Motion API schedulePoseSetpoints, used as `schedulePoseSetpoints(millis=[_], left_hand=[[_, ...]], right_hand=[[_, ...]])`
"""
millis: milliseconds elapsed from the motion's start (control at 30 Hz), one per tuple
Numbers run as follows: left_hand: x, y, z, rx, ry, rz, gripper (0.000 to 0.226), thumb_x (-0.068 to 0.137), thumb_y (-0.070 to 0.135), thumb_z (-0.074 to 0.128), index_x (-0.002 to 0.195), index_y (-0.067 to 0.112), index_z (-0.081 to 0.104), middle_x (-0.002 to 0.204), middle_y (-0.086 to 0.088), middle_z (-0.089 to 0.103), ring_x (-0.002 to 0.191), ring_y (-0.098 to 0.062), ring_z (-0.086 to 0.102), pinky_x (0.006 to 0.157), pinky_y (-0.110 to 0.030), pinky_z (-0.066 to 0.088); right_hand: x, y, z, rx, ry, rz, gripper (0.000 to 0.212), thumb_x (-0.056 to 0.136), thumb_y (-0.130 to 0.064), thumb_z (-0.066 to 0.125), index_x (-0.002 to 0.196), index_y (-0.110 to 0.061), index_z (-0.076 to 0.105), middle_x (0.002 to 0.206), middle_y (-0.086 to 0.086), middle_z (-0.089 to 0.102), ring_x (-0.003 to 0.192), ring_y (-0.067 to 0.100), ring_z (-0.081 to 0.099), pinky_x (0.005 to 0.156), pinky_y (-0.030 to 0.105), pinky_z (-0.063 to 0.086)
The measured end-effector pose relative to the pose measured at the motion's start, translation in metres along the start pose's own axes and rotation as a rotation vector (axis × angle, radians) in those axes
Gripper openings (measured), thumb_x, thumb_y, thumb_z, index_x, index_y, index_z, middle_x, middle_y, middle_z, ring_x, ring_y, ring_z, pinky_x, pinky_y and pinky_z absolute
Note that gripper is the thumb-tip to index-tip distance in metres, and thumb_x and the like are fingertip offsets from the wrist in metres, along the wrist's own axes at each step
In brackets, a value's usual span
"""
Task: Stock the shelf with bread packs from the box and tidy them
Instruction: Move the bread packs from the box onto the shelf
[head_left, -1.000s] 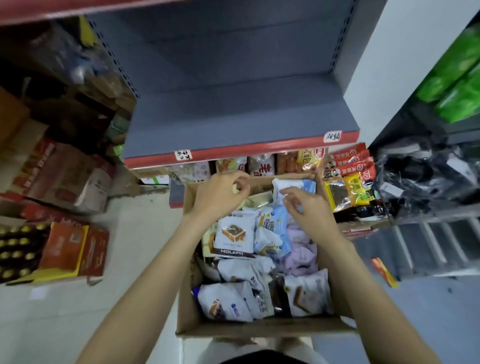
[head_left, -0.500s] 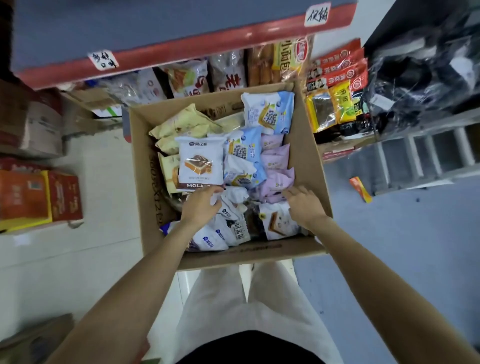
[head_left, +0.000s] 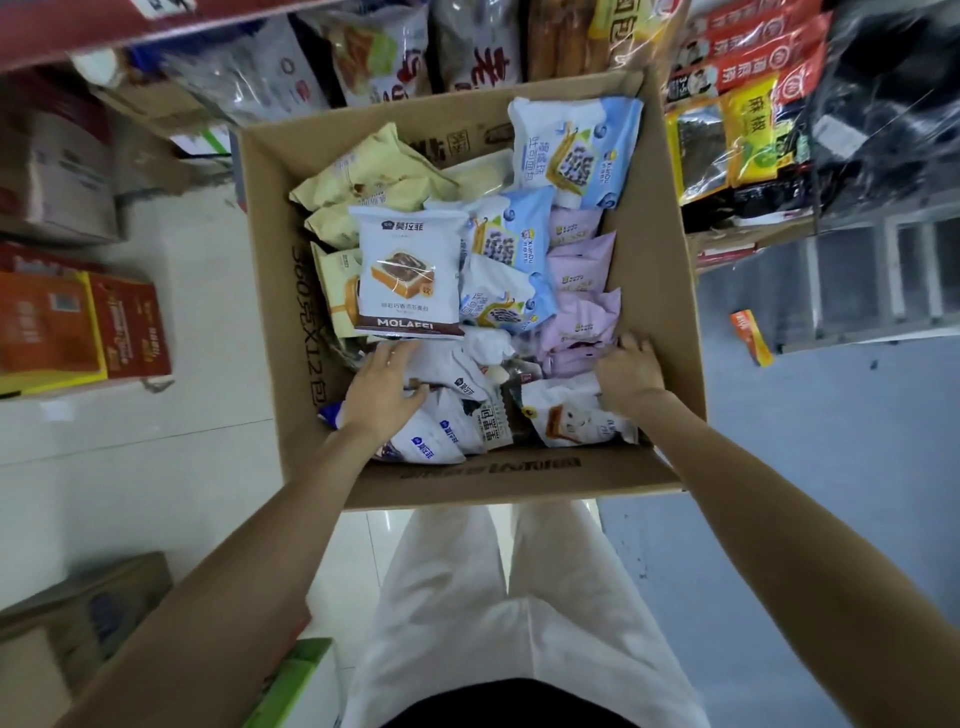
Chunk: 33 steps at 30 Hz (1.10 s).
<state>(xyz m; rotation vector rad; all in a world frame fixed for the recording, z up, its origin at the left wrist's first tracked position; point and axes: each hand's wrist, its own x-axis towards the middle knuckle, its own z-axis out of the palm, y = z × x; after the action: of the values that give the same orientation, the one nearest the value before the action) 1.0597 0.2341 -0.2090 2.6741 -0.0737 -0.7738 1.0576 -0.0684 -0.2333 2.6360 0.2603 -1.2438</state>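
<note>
An open cardboard box (head_left: 270, 291) stands on the floor in front of me, full of bread packs. A white MOLAFEI pack (head_left: 410, 275) lies on top, with yellow packs (head_left: 363, 176) behind it, blue packs (head_left: 571, 150) at the far right and lilac packs (head_left: 582, 260) along the right wall. My left hand (head_left: 384, 389) lies spread on the white packs (head_left: 447, 431) at the near left. My right hand (head_left: 628, 374) is at the near right wall, fingers pushed down between a lilac pack and a white toast pack (head_left: 566, 415). The shelf's red edge (head_left: 78, 36) shows at the top left.
Packaged goods (head_left: 374, 57) fill the low shelf behind the box. Red and yellow snack bags (head_left: 737, 104) hang at the right, above a metal rack (head_left: 857, 280). Orange cartons (head_left: 78, 327) stand at the left, and another cardboard box (head_left: 78, 623) at the near left.
My view has dropped from the grey shelf down onto the box. Both hands have come from the far end of the box to the packs at its near end.
</note>
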Motion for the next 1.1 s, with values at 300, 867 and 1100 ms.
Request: schedulePoseSetpoints(millis=[300, 867, 1100], left_hand=[[0.036, 0.004, -0.012, -0.185, 0.46, -0.143, 0.046, 0.085, 0.016, 0.06, 0.13, 0.01, 0.052, 0.128, -0.015, 0.053, 0.115, -0.034, 0.052, 0.092, -0.044, 0.045], [0.063, 0.01, -0.019, 0.003, 0.486, -0.057, 0.07, 0.081, 0.029, 0.069, 0.141, 0.01, 0.037, 0.138, -0.016, 0.043, 0.125, -0.036, 0.04, 0.103, -0.043, 0.033], [0.113, 0.092, -0.032, 0.685, 0.135, 0.359, 0.069, 0.083, 0.052, 0.061, 0.137, 0.014, 0.039, 0.133, -0.005, 0.048, 0.127, -0.026, 0.035, 0.104, -0.04, 0.014]], right_hand=[[-0.006, -0.006, 0.01, 1.147, 0.123, 0.147, 0.039, 0.074, -0.02, 0.079, 0.109, -0.01, 0.065, 0.105, 0.01, 0.069, 0.099, 0.025, 0.063, 0.078, 0.028, 0.046], [0.009, 0.001, 0.005, 1.028, 0.123, 0.234, 0.038, 0.091, -0.034, 0.056, 0.117, -0.008, 0.057, 0.114, 0.018, 0.06, 0.103, 0.035, 0.056, 0.08, 0.034, 0.043], [-0.001, -0.001, 0.003, 0.998, 0.052, 0.187, 0.065, 0.072, -0.019, 0.079, 0.129, -0.017, 0.049, 0.118, 0.009, 0.063, 0.106, 0.029, 0.06, 0.083, 0.033, 0.048]])
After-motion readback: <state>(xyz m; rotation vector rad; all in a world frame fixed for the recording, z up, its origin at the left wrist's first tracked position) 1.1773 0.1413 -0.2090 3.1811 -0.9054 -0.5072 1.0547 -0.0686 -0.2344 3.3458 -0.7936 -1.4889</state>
